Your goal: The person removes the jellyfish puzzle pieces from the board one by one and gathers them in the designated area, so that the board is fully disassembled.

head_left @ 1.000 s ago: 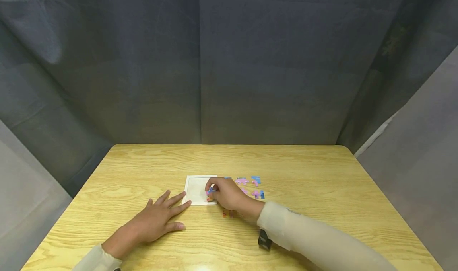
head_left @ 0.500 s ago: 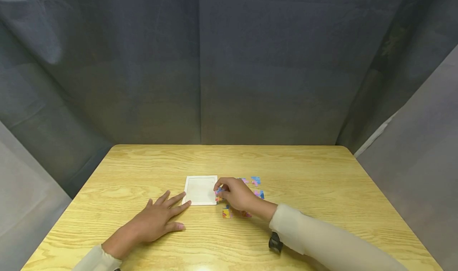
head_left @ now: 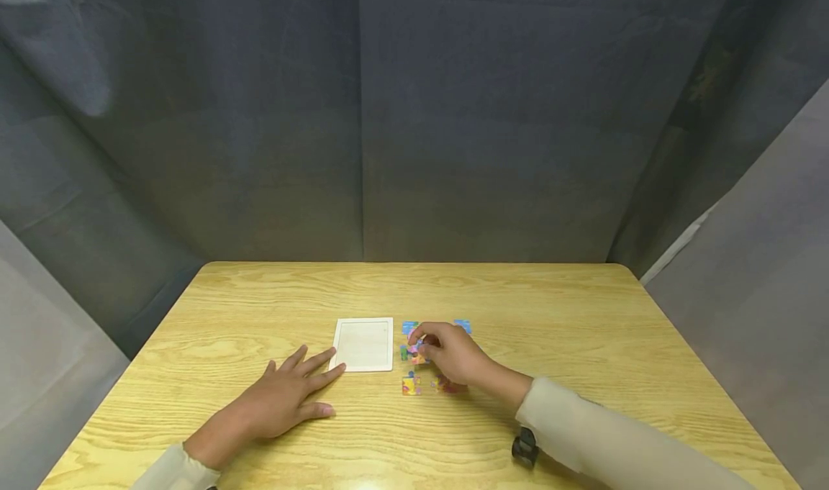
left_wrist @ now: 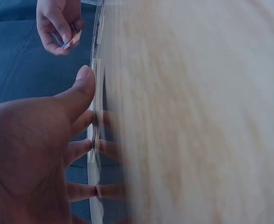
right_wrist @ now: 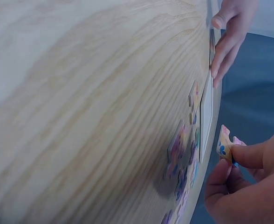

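My right hand (head_left: pixel 456 353) pinches a colourful jigsaw piece (right_wrist: pixel 224 147) between thumb and fingers, raised off the table in the right wrist view. Below and around that hand lie loose jigsaw pieces, among them a yellow one (head_left: pixel 410 385), a blue one (head_left: pixel 463 325) and a reddish one (head_left: pixel 447 386); the hand hides some of them. To their left is a white-rimmed square puzzle tray (head_left: pixel 365 320), with no pieces visible inside. My left hand (head_left: pixel 278 400) lies with spread fingers on the table, two fingertips touching the tray's left edge.
A light wood-grain table (head_left: pixel 550 310) carries everything. Dark grey curtains (head_left: pixel 486 116) hang behind its far edge, with pale panels at both sides. A black strap or device (head_left: pixel 524 447) sits at the right wrist.
My right hand has moved right, from over the tray to over the loose pieces, with the jigsaw piece still pinched. The tray now shows fully. My left hand has stayed put.
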`<state>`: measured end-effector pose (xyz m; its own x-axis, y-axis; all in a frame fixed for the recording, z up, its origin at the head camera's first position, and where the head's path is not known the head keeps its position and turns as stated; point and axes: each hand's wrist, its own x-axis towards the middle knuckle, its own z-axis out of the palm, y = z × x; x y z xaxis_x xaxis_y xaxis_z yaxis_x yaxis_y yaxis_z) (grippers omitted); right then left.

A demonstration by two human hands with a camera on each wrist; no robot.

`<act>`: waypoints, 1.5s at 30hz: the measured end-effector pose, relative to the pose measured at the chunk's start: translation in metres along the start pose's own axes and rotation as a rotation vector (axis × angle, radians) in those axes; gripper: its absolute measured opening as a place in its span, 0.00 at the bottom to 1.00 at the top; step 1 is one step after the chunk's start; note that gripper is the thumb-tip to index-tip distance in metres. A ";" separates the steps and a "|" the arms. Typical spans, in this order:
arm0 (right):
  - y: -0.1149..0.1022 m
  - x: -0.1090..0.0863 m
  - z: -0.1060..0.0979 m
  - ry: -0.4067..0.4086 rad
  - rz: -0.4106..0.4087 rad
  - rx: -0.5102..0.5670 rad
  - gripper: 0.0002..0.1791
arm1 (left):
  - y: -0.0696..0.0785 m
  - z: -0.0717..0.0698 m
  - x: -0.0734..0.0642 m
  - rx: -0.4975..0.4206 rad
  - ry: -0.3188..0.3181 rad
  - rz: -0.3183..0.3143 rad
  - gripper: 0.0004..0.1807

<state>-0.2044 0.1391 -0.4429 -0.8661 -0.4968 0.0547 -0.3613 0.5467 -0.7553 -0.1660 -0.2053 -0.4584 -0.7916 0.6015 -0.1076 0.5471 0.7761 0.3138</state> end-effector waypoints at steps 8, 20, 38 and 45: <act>0.009 -0.015 -0.010 0.024 0.004 -0.015 0.09 | 0.001 -0.001 -0.001 -0.006 -0.003 -0.002 0.38; 0.022 -0.042 -0.023 0.046 0.063 0.039 0.11 | 0.002 -0.001 -0.001 0.001 0.002 -0.002 0.38; 0.047 -0.069 -0.033 0.064 0.080 0.037 0.09 | 0.002 -0.001 0.000 -0.001 -0.001 -0.003 0.39; 0.054 -0.069 -0.031 0.055 0.064 -0.012 0.09 | 0.001 0.000 0.000 -0.005 0.001 0.000 0.39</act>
<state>-0.1753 0.2239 -0.4675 -0.9051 -0.4231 0.0423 -0.3083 0.5846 -0.7505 -0.1654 -0.2043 -0.4584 -0.7918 0.6013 -0.1071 0.5457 0.7753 0.3182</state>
